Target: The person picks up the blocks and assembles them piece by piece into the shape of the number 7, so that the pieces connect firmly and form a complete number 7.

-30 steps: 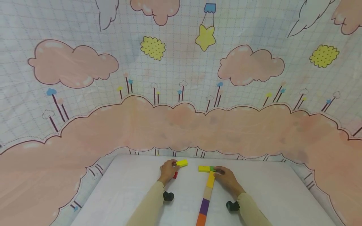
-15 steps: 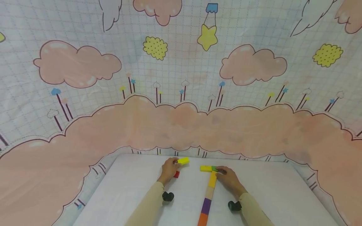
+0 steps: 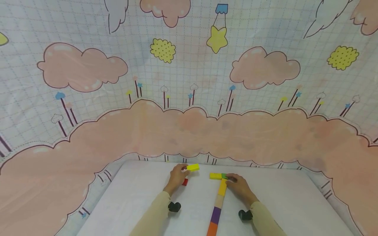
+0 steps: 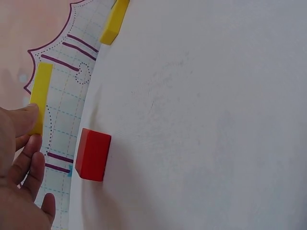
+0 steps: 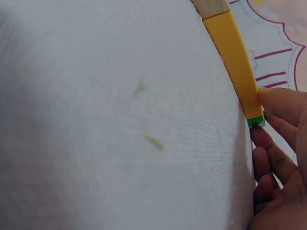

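My left hand (image 3: pixel 176 178) pinches a yellow block (image 3: pixel 193 167) between thumb and fingers, at the far side of the table. In the left wrist view this yellow block (image 4: pixel 42 93) is held up in front of the wall cloth. Beside and below that hand a red block (image 4: pixel 94 155) lies on the table. My right hand (image 3: pixel 240 186) grips the green block (image 3: pixel 223 176) at the far end of a row, its thumb against the yellow-orange block (image 5: pixel 233 60). Another yellow block (image 3: pixel 215 176) extends left from the green one. Much of the green block is hidden by fingers.
Toward me the row continues with a plain wood block (image 3: pixel 219 201), a purple block (image 3: pixel 216 215) and an orange block (image 3: pixel 212 229). All lie on the white table (image 3: pixel 283 203). A cartoon-printed cloth (image 3: pixel 189 131) rises right behind the table's far edge.
My left hand has shifted slightly up and away with the yellow block, so more of the red block shows. The right hand stays at the green block. The head view has shifted a little.
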The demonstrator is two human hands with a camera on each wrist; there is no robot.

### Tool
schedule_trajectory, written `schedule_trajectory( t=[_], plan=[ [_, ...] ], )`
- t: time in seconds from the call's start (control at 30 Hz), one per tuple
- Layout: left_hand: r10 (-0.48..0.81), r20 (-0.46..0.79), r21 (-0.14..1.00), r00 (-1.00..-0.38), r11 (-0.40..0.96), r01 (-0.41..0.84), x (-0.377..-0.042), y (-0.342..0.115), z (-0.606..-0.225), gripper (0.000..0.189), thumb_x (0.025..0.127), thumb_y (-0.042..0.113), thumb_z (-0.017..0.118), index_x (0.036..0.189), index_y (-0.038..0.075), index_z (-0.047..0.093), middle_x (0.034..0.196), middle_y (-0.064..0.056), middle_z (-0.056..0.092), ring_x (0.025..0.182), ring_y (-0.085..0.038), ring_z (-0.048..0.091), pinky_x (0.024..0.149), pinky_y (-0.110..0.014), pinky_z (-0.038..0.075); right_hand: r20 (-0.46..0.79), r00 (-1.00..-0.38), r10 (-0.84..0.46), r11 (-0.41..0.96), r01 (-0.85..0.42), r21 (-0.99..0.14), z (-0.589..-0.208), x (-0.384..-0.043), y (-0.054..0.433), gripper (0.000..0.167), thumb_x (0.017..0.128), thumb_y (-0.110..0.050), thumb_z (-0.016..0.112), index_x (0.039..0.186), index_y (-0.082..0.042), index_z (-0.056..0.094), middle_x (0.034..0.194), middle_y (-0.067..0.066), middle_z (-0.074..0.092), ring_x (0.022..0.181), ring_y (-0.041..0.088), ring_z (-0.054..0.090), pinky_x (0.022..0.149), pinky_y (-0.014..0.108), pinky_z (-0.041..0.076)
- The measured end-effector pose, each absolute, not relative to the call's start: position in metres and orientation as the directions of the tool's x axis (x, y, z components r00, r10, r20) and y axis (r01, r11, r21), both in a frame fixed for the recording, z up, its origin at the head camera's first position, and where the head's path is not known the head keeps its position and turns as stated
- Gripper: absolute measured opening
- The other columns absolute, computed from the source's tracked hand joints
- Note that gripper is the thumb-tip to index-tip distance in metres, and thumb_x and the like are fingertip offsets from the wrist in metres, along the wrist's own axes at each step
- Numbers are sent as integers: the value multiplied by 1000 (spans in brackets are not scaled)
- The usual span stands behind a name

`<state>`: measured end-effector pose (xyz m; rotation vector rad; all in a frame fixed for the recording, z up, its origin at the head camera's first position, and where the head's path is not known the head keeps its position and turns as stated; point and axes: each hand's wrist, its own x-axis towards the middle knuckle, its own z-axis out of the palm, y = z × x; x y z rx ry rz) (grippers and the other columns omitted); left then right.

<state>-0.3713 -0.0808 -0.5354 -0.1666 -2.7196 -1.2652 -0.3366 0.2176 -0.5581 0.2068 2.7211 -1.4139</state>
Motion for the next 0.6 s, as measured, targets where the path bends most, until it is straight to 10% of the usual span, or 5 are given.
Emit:
schedule_trajectory(
  t=[0.6],
  plan=[
    [105,191,779,-976,589,215,-360,-77,-536,32,93,17,68,122,5,65,112,-11,64,105,-26,56,98,-46,47,-122,-988,95,568,154,-809,-559,-338,218,33,92,-27,66,124,-21,66,141,12,55,132,35,45,110,61,33]
  ],
)
